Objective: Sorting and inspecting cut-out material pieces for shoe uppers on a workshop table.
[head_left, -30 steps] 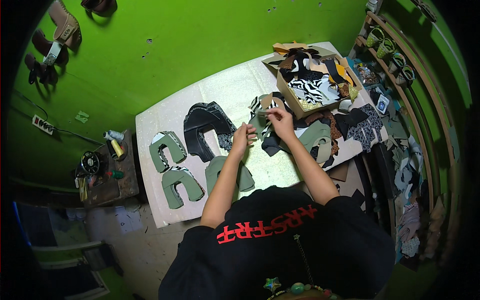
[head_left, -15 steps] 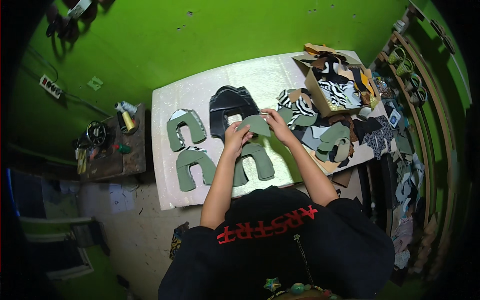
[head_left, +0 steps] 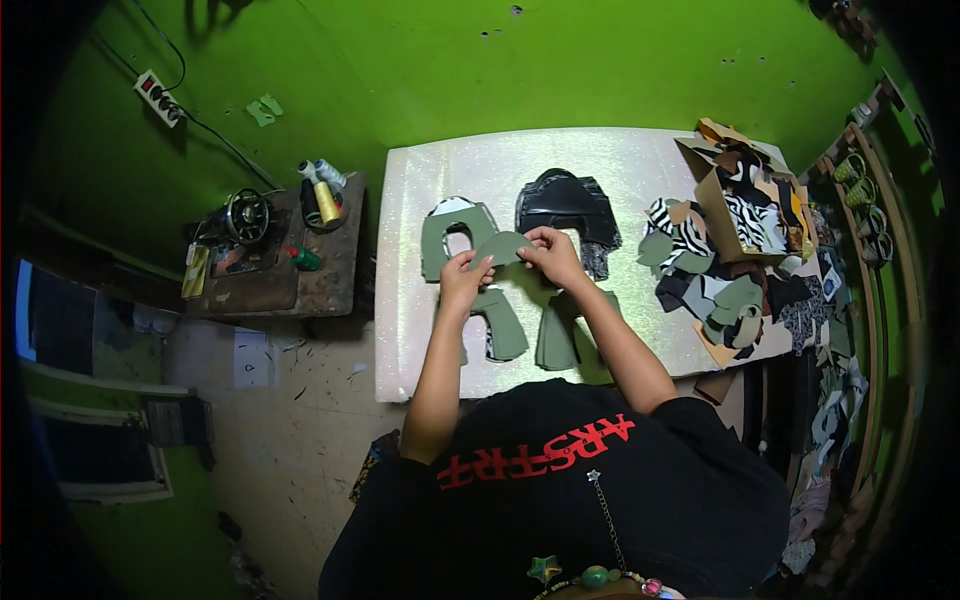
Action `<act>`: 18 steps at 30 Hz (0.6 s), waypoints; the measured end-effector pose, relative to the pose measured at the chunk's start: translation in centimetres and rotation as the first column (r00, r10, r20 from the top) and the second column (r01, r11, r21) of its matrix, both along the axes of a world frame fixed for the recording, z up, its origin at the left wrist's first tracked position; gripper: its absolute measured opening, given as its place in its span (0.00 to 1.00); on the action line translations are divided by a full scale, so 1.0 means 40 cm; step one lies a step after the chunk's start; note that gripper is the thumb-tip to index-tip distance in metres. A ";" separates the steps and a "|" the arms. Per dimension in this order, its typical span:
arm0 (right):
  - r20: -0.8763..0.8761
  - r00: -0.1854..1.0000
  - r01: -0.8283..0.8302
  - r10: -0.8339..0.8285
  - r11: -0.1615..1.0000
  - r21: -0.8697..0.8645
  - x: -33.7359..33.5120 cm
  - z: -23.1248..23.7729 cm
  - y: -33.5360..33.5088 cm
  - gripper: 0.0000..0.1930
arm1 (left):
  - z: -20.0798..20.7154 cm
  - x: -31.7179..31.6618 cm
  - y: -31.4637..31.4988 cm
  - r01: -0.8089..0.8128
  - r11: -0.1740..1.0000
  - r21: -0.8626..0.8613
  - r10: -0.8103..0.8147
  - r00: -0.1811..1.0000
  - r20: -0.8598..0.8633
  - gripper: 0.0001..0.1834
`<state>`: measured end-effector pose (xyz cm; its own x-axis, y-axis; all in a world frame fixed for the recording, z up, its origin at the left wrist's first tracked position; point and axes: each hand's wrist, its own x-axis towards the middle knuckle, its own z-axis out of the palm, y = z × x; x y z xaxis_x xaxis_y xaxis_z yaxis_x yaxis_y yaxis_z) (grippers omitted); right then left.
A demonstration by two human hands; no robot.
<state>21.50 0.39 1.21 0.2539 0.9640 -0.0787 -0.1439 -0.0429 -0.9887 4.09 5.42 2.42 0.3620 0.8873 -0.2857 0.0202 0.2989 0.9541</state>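
Observation:
A grey-green, half-round piece of sheet material is held up over the table between both my hands. My left hand pinches its left end. My right hand grips its right end. Just left of the piece lies a stack of green U-shaped cutouts with some white showing at its top. Behind my right hand is a stack of glossy black cutouts. Two more green U-shaped stacks, a left one and a right one, lie nearer me, partly hidden by my forearms.
A cardboard box overflows with zebra-print, brown and orange scraps at the table's right. Loose green and patterned scraps lie before it. On the left stands a worn sewing machine table with thread cones. A wooden rack holds sandals.
The view has swung left, so the table sits farther right in it. Both hands still hold the green piece, now beside the far left green stack instead of before the black one.

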 end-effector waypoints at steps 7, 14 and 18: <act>0.234 0.972 -0.008 0.007 1.000 0.001 -0.064 -0.011 0.133 0.06 | -0.029 -0.098 0.128 -0.093 0.995 0.040 0.090 0.994 0.061 0.12; 0.559 0.826 0.093 -0.074 0.996 -0.006 -0.097 -0.041 0.254 0.08 | -0.117 -0.138 0.281 -0.074 0.980 0.186 0.109 0.976 -0.189 0.11; 0.607 0.789 0.151 -0.096 0.988 -0.040 -0.116 -0.049 0.286 0.07 | -0.148 -0.134 0.326 -0.066 0.977 0.202 0.114 0.964 -0.241 0.11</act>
